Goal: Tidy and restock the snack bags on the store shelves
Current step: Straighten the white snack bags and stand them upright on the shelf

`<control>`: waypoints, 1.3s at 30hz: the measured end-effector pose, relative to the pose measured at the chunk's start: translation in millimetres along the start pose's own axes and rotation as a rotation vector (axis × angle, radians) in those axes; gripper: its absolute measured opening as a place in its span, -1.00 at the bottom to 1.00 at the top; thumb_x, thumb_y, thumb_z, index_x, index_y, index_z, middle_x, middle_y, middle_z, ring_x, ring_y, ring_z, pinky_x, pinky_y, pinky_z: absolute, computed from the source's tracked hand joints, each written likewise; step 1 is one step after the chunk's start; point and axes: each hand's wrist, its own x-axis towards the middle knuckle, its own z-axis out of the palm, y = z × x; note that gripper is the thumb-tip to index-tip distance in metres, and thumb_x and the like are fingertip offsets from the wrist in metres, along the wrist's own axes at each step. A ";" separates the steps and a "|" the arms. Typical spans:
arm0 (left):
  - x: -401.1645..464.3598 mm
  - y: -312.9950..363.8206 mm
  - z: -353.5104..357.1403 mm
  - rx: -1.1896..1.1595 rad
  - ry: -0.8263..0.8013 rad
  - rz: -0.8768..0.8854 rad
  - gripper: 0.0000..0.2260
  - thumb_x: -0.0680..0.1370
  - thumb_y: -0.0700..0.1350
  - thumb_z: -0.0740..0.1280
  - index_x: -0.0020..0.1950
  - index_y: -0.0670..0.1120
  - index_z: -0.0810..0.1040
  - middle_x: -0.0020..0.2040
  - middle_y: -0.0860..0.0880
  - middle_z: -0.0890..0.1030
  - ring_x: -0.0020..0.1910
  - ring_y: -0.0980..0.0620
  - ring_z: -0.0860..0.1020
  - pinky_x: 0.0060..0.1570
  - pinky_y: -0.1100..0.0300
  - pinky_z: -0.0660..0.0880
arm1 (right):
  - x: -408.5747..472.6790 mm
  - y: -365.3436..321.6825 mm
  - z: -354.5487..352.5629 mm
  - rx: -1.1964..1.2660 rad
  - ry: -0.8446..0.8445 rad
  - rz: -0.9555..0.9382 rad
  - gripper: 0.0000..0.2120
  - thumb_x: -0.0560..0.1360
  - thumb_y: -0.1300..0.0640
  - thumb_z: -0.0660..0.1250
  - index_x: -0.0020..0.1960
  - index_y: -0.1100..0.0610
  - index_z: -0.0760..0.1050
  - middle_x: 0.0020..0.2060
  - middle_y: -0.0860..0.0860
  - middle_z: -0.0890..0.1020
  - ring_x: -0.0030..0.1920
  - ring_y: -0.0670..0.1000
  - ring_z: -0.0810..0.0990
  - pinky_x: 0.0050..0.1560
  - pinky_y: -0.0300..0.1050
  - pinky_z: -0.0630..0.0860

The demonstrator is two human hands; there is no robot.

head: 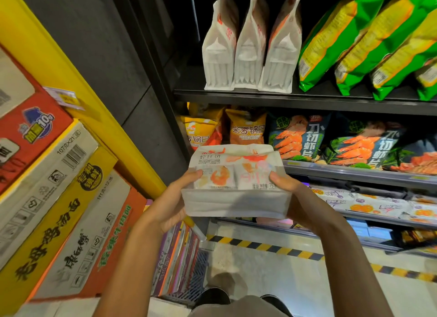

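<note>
A white snack bag with shrimp pictures [236,184] is held in front of the shelves, its flat bottom turned toward me. My left hand [173,202] grips its left side with the thumb on the front face. My right hand [294,198] grips its right side the same way. Three matching white bags [248,54] stand in a row on the upper dark shelf [295,99], bottoms facing out.
Green and yellow bags [369,47] fill the upper shelf's right part. Below are orange bags [246,129] and dark shrimp-chip bags [331,141], then flat white packs [378,203]. Stacked cartons [54,186] stand at left. A purple crate of packs [182,262] sits on the floor.
</note>
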 end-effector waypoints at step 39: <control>-30.1 90.8 18.7 0.256 0.564 1.149 -0.41 0.41 -0.17 0.55 0.39 -0.08 0.42 0.21 0.12 0.67 0.25 0.16 0.62 0.14 0.33 0.55 | 42.1 -155.2 112.0 -0.698 0.165 -0.972 -0.29 0.62 -0.18 0.31 0.65 -0.18 0.05 0.63 -0.30 0.04 0.57 -0.37 -0.03 0.62 -0.18 0.05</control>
